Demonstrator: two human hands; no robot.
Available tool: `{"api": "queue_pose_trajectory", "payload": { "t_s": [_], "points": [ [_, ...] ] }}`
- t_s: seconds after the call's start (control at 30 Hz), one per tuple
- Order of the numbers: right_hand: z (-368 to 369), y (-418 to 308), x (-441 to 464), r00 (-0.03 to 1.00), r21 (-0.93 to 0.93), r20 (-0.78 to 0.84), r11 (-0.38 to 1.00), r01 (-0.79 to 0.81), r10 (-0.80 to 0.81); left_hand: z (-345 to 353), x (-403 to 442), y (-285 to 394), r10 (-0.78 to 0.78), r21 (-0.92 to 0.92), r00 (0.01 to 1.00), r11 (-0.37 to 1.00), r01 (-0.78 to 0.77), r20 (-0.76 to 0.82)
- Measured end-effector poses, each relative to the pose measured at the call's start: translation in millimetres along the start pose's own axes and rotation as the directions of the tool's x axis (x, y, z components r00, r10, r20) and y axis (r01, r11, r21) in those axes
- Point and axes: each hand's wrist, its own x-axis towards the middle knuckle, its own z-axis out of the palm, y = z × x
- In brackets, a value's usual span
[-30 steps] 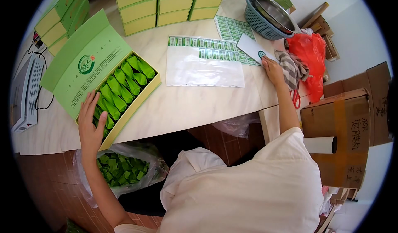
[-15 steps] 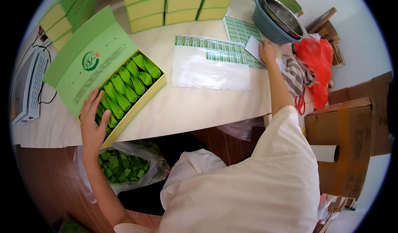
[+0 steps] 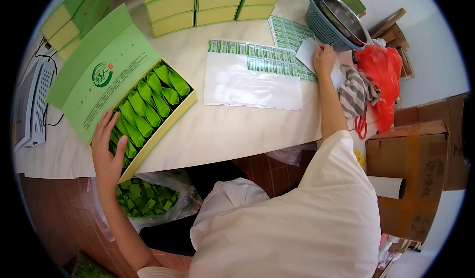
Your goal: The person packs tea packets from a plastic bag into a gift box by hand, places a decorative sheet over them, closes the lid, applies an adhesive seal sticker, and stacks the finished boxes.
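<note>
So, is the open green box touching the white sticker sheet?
Apart: the head view shows bare tabletop between the open green box and the left edge of the white sticker sheet.

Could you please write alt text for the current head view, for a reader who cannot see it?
A person's left hand rests on an open green box packed with green pouches, while the right hand is at a white card on the table. Between them lies a partly bare label sheet, with stacked boxes behind.
</note>
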Motion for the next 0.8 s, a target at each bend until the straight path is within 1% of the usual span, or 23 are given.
{"api": "queue_pose_trajectory", "payload": {
  "t_s": [0.03,0.07,0.13,0.17,0.23,0.27,0.33,0.37,0.4,0.43,0.47,0.53,0.57,0.6,0.63,0.67,0.7,0.73,0.77,0.8],
  "points": [
    [-3.5,-2.0,0.8,1.0,0.044,-0.01,0.999,0.01,-0.009,-0.3,0.0,0.8,-0.002,-0.006,1.0,1.0,0.002,-0.001],
    [-7.1,-4.4,1.7,1.0,0.048,-0.01,0.999,0.016,-0.015,-0.2,-0.4,0.5,-0.008,-0.007,1.0,1.0,0.008,-0.006],
    [-16.6,-12.2,3.9,0.998,0.152,-0.064,0.988,0.036,-0.026,-0.5,-0.9,-1.1,0.006,-0.026,1.0,1.0,-0.007,-0.015],
    [-25.2,-23.3,9.9,0.997,0.163,-0.065,0.986,0.044,-0.034,-1.8,-0.9,-0.5,-0.004,-0.022,1.0,1.0,0.003,-0.024],
    [-50.8,-47.7,29.7,0.994,0.302,-0.103,0.952,0.054,-0.024,-4.3,0.4,2.4,-0.075,-0.184,0.997,0.98,0.069,-0.028],
    [-69.9,-70.7,38.4,0.994,0.313,-0.102,0.948,0.062,-0.031,-5.4,1.2,1.6,-0.085,-0.179,0.996,0.981,0.078,-0.035],
    [-117.7,-140.5,50.1,0.983,0.56,-0.015,0.813,0.159,-0.182,-5.6,4.4,-0.8,-0.231,-0.486,0.969,0.859,0.162,-0.084],
    [-140.4,-176.3,52.1,0.971,0.577,0.032,0.797,0.176,-0.238,-1.1,8.4,0.5,-0.235,-0.598,0.964,0.794,0.113,-0.129],
    [-160.6,-212.2,51.5,0.952,0.598,0.076,0.777,0.195,-0.298,-1.1,13.5,12.7,-0.204,-0.613,0.964,0.788,0.058,-0.171],
    [-176.7,-244.2,48.7,0.913,0.652,0.121,0.724,0.223,-0.39,-1.3,17.7,29.9,-0.181,-0.623,0.959,0.782,0.005,-0.219],
    [-189.5,-273.8,43.7,0.859,0.709,0.157,0.661,0.245,-0.488,-3.2,20.8,45.8,-0.139,-0.614,0.963,0.789,-0.033,-0.229],
    [-207.8,-327.0,28.9,0.676,0.832,0.097,0.432,0.347,-0.73,-4.7,21.5,72.9,-0.06,-0.612,0.968,0.784,-0.105,-0.242],
    [-210.5,-347.7,22.0,0.594,0.853,0.053,0.345,0.391,-0.803,-4.5,20.3,83.2,-0.019,-0.618,0.97,0.774,-0.14,-0.243],
    [-212.1,-364.3,16.5,0.506,0.868,0.001,0.252,0.428,-0.862,-9.8,16.7,92.1,-0.016,-0.611,0.967,0.778,-0.147,-0.253],
    [-212.9,-376.7,12.6,0.482,0.881,-0.032,0.203,0.428,-0.875,-16.2,8.0,88.7,-0.063,-0.596,0.986,0.802,-0.043,-0.156],
    [-213.4,-387.0,9.1,0.458,0.909,-0.011,0.182,0.375,-0.889,-21.5,-0.4,85.1,-0.114,-0.577,0.992,0.815,0.061,-0.057],
    [-212.6,-396.3,7.3,0.434,0.931,0.016,0.172,0.321,-0.901,-22.4,-7.3,76.5,-0.144,-0.566,0.987,0.821,0.077,-0.074],
    [-210.2,-402.6,8.1,0.42,0.937,-0.004,0.144,0.319,-0.908,-19.5,-14.4,63.4,-0.258,-0.62,0.953,0.778,0.105,-0.161],
    [-207.1,-404.2,11.6,0.412,0.937,0.158,0.267,0.223,-0.898,-18.9,-21.1,51.7,-0.367,-0.675,0.9,0.728,0.12,-0.236],
    [-203.5,-402.8,16.8,0.386,0.91,0.319,0.394,0.131,-0.866,-22.0,-24.9,42.7,-0.383,-0.672,0.891,0.729,0.129,-0.244]
  ]
}}
